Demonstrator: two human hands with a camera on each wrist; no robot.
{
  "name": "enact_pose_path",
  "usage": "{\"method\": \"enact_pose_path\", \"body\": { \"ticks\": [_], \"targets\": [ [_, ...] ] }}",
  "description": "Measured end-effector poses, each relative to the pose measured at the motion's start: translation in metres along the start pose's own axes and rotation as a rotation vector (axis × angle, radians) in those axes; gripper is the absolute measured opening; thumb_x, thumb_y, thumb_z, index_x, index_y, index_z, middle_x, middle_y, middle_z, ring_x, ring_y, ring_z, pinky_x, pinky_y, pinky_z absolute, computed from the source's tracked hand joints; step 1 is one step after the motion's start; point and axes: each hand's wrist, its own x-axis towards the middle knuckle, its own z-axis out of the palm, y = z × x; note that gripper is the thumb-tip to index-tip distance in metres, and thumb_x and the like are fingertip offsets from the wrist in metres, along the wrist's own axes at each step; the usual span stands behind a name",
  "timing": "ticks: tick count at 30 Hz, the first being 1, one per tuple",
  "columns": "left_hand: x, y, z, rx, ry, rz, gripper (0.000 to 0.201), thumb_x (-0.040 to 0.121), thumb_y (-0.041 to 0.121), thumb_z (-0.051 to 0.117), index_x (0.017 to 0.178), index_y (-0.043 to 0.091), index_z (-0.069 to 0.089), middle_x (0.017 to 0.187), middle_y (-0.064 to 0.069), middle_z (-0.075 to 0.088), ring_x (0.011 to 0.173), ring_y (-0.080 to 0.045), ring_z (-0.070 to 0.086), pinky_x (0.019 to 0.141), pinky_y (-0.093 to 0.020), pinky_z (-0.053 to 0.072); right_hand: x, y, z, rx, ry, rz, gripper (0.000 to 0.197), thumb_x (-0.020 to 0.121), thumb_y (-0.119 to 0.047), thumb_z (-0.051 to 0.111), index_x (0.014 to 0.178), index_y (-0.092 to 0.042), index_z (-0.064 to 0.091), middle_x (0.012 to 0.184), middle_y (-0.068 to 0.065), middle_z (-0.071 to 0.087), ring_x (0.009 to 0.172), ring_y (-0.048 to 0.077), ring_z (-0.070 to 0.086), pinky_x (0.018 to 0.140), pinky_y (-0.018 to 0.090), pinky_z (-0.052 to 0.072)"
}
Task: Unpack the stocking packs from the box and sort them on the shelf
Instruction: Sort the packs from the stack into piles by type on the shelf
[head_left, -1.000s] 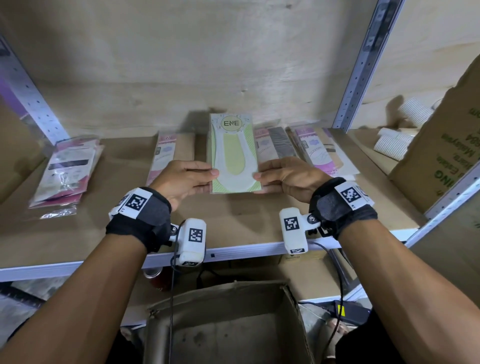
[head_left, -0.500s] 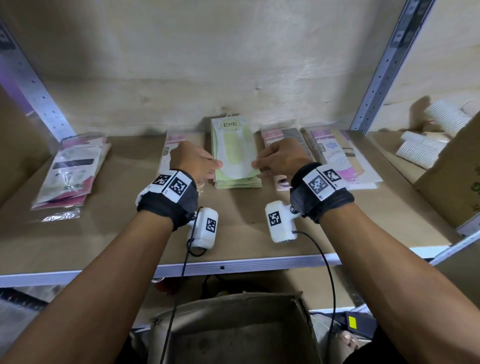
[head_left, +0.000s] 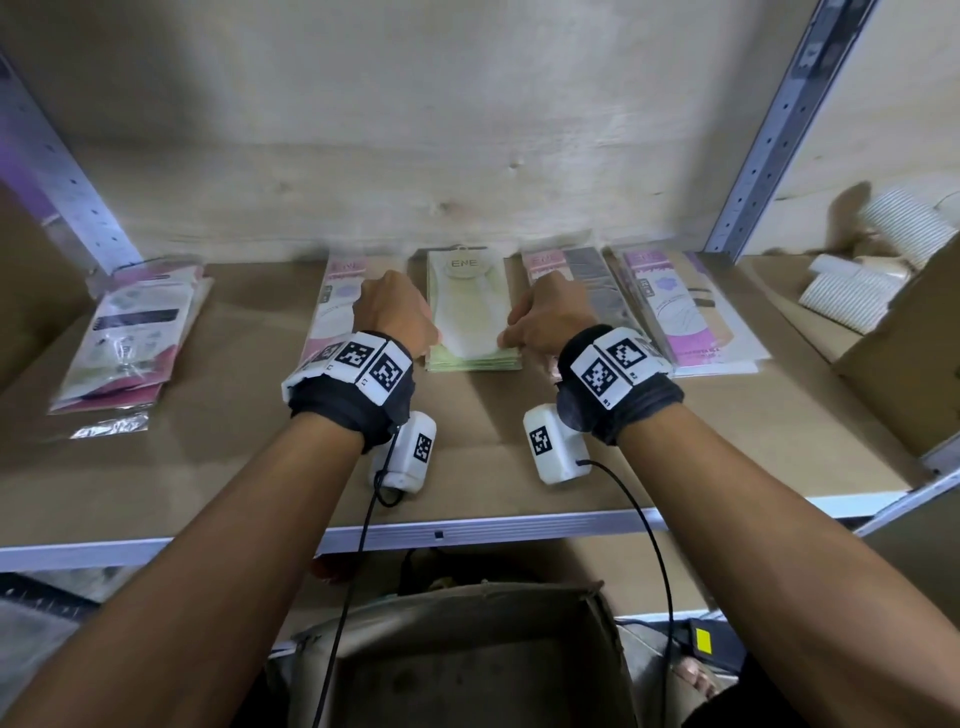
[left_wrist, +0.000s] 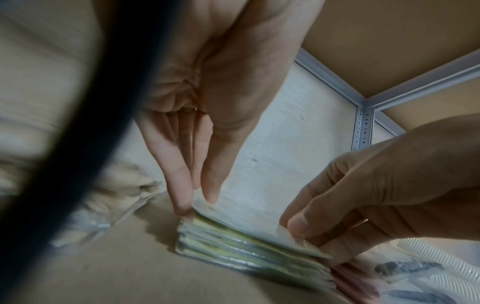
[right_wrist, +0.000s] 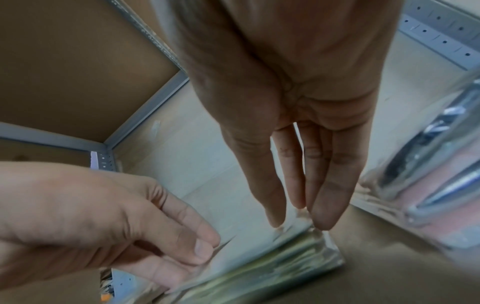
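Head view, L to R across the shelf (head_left: 727, 426):

1. Far-left pack pile (head_left: 130, 332): pink/white packs in clear wrap, left-centre of frame, well apart from the other piles.
2. Pink pack pile (head_left: 335, 301): upper centre-left, just beside the green stack; near end hidden behind the left wrist.
3. Left hand (head_left: 395, 312): centre of frame. Fingers straight and close together, thumb alongside. In the left wrist view the fingertips (left_wrist: 182, 205) touch the left near corner of the green stack. No curl round it, nothing held.
4. Green stack (head_left: 470, 317): several stocking packs piled flat, top one marked "ENE", centre of frame near the back wall, between both hands.
5. Right hand (head_left: 550, 317): centre-right, at the stack's right near corner. Right wrist view: fingers (right_wrist: 322, 195) long and straight, tips down at the top pack's edge. Left wrist view: thumb and fingers meet on the corner of the top pack's wrap. Pinch vs. plain touch: cannot tell.
6. Pink/grey pack pile (head_left: 587, 280): just right of the right hand.
7. Purple pack pile (head_left: 685, 312): next to it, upper right.
8. White ribbed rolls (head_left: 852, 291): far right, beyond the upright post (head_left: 769, 130).
9. Box (head_left: 467, 660): open cardboard, bottom centre, below the shelf edge; inside looks dark, contents not discernible.
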Motion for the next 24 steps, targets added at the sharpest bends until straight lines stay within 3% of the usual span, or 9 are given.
{"method": "enact_pose_path", "body": {
  "ticks": [9,13,17,19,21,24],
  "targets": [
    [0.001,-0.003,0.001,-0.012,-0.012,0.039,0.022,0.082,0.002,0.077,0.104,0.000,0.074,0.108,-0.021,0.072,0.100,-0.035,0.070,0.092,-0.041,0.057,0.001,0.001,0.002,-0.014,0.002,0.004,0.038,0.069,-0.011,0.088,0.102,0.002,0.073,0.107,0.017,0.071,0.102,0.027,0.068,0.090,0.038,0.058],
    [0.000,-0.005,-0.003,0.010,0.012,0.072,0.022,0.081,0.005,0.077,0.102,0.002,0.075,0.105,-0.020,0.072,0.098,-0.034,0.071,0.091,-0.040,0.057,0.003,0.002,0.003,-0.053,0.001,-0.011,0.040,0.069,-0.017,0.089,0.101,0.000,0.073,0.106,0.015,0.071,0.101,0.026,0.067,0.089,0.037,0.058],
    [0.001,-0.016,-0.030,-0.036,0.128,0.124,0.021,0.080,0.015,0.079,0.098,0.005,0.078,0.103,-0.011,0.075,0.101,-0.028,0.069,0.093,-0.037,0.055,0.002,-0.004,0.004,-0.082,0.077,-0.119,0.031,0.074,-0.022,0.084,0.100,-0.006,0.075,0.104,0.007,0.072,0.098,0.019,0.067,0.082,0.027,0.053],
    [0.003,-0.031,-0.054,-0.095,0.216,0.158,0.015,0.079,0.012,0.078,0.092,0.005,0.079,0.096,-0.011,0.077,0.093,-0.027,0.072,0.088,-0.038,0.058,-0.001,-0.019,0.007,-0.055,0.072,-0.195,0.026,0.076,-0.024,0.082,0.098,-0.012,0.076,0.099,0.002,0.073,0.094,0.016,0.067,0.081,0.025,0.052],
    [0.004,-0.053,-0.080,-0.115,0.289,0.156,0.011,0.079,0.009,0.072,0.085,0.003,0.079,0.087,-0.014,0.077,0.086,-0.030,0.073,0.081,-0.042,0.060,-0.005,-0.039,0.015,0.030,0.001,-0.246,0.017,0.077,-0.020,0.081,0.091,-0.012,0.077,0.086,0.002,0.073,0.084,0.018,0.069,0.081,0.031,0.057],
    [0.006,-0.095,-0.115,-0.121,0.384,0.069,0.016,0.083,0.013,0.067,0.091,0.008,0.080,0.096,-0.011,0.077,0.098,-0.030,0.071,0.092,-0.038,0.056,-0.016,-0.075,0.036,0.179,-0.130,-0.285,0.008,0.078,-0.007,0.076,0.086,-0.004,0.075,0.081,0.012,0.074,0.075,0.027,0.071,0.080,0.041,0.061]
  ]
}}
